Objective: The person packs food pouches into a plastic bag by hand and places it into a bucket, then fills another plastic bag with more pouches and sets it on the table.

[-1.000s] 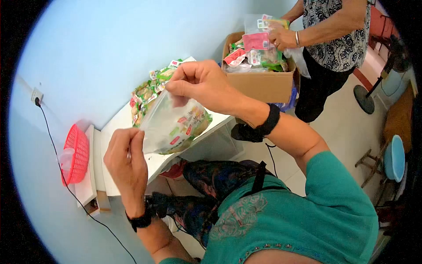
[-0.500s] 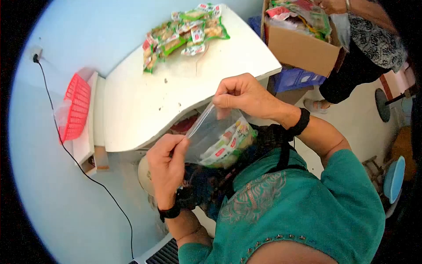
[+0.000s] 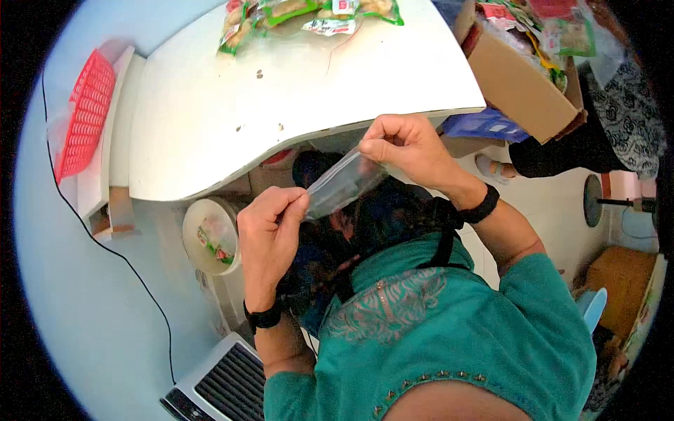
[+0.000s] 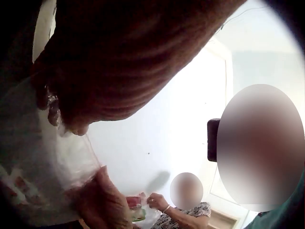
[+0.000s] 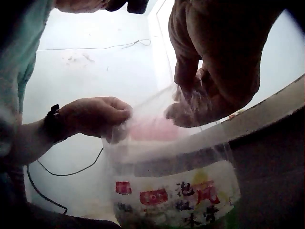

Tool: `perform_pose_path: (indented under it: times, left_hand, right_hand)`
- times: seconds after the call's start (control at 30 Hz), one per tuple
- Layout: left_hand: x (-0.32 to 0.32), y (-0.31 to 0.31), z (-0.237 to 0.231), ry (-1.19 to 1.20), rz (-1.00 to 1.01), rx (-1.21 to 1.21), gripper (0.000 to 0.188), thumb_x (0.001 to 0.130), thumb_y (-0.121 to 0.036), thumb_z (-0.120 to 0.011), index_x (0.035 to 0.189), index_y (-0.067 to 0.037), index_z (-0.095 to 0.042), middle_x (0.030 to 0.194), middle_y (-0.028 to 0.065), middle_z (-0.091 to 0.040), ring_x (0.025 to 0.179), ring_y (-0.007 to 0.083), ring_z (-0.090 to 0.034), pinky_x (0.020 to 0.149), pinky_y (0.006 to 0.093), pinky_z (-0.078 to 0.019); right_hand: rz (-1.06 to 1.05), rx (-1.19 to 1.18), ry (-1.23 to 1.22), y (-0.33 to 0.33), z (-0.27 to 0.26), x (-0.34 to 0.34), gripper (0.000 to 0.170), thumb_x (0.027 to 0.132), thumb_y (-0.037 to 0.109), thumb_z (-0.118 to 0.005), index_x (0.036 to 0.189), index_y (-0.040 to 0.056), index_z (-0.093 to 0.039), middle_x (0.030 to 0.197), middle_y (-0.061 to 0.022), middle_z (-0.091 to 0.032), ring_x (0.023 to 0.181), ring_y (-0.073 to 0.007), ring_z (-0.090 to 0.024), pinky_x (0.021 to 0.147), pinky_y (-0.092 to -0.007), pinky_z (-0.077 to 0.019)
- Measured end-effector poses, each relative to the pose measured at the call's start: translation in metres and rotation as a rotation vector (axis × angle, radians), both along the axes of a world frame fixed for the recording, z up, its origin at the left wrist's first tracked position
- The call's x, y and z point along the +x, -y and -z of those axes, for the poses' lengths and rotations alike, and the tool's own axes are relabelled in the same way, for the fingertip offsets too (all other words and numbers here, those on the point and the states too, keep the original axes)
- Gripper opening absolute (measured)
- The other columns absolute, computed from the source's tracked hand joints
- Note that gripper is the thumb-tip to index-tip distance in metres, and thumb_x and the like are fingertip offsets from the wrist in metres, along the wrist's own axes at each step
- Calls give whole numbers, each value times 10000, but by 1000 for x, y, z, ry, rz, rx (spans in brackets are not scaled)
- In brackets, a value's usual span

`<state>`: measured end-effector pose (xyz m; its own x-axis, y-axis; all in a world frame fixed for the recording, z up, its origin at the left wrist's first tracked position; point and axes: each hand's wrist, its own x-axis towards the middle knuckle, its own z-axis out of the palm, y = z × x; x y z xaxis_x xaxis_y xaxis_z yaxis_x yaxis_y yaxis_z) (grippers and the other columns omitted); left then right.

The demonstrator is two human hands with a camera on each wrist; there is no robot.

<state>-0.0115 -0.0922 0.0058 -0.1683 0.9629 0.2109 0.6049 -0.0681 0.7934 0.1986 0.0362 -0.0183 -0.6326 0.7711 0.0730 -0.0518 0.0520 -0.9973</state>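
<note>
A clear plastic zip bag hangs between my two hands over my lap. My left hand pinches one top corner between thumb and fingers. At the opposite corner my right hand pinches the same edge, so the top is stretched straight. Inside the bag, in the right wrist view, a printed food packet with red and black lettering lies at the bottom. Several green-and-white food packets are spread on the far part of the white table.
A red basket leans at the table's left end. Below it stands a pale bin with wrappers inside. A cardboard box full of packets is at the right, above a blue crate, with another person beside it.
My view has tipped down and the hands have come from over the table back to above my lap. Both keep their pinch on the bag's corners throughout.
</note>
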Motion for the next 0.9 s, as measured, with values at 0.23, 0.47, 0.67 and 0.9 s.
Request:
perform_pose_path:
  times: [0.23, 0.47, 0.67, 0.9]
  left_hand:
    - [3, -1, 8, -156, -16, 53, 170, 808, -96, -709, 947, -6, -671, 864, 137, -665, 766, 296, -634, 681, 353, -498]
    - [23, -11, 0, -283, -35, 124, 174, 754, -65, -743, 905, -18, -671, 874, 116, -672, 811, 250, -652, 716, 331, -498]
    - [30, -10, 6, -202, -76, 159, 88, 753, -45, -742, 782, -28, -661, 745, 86, -648, 697, 217, -632, 621, 315, -480]
    - [32, -8, 1, -124, -77, 128, 109, 729, -41, -753, 738, -42, -644, 674, 86, -605, 624, 239, -591, 567, 340, -459]
  right_hand:
    - [-36, -75, -51, 2, 7, 2, 183, 909, 182, -666, 824, 19, -664, 691, 1, -653, 644, -52, -579, 571, -217, -461]
    - [-78, -53, -33, 6, 3, -2, 191, 906, 194, -674, 821, 23, -667, 706, 3, -645, 646, -47, -581, 573, -209, -471]
    - [-112, -91, -7, 9, -3, 0, 145, 922, 166, -659, 889, 25, -648, 761, -8, -665, 701, -54, -588, 635, -203, -459]
    - [-139, 34, -41, 10, -3, -2, 74, 860, 54, -695, 909, 3, -673, 867, -36, -671, 772, -69, -593, 669, -218, -474]
